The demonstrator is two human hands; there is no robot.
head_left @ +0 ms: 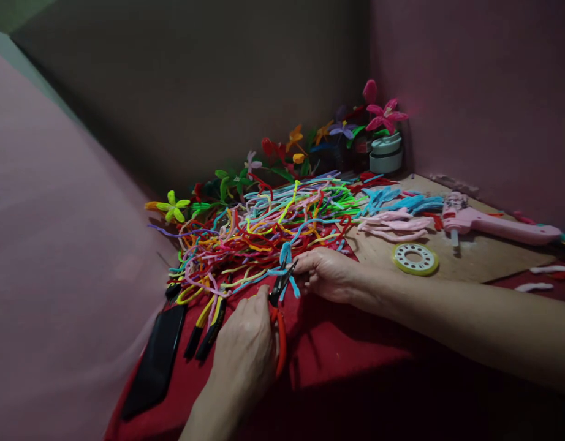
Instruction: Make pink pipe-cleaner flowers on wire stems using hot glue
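My left hand [248, 334] is wrapped round a pair of red-handled pliers [277, 290]. Their dark, narrow jaws point away from me and stand apart. At the jaws is a blue pipe-cleaner flower [286, 252] with several looped petals. My right hand [331, 274] pinches this flower from the right side, between thumb and fingers. Both hands are above the red cloth [328, 343]. Just beyond them lies a tangled heap of many-coloured pipe cleaners [264, 229]. The exact spot where the jaws meet the flower is hard to make out.
A black phone [154, 361] and black-handled tools [209, 331] lie at left. On the board [470, 263] at right are a tape roll [415, 258], a pink glue gun [503, 226] and pink petal pieces [395, 225]. Finished flowers [173, 208] line the back, near a pale container [386, 154].
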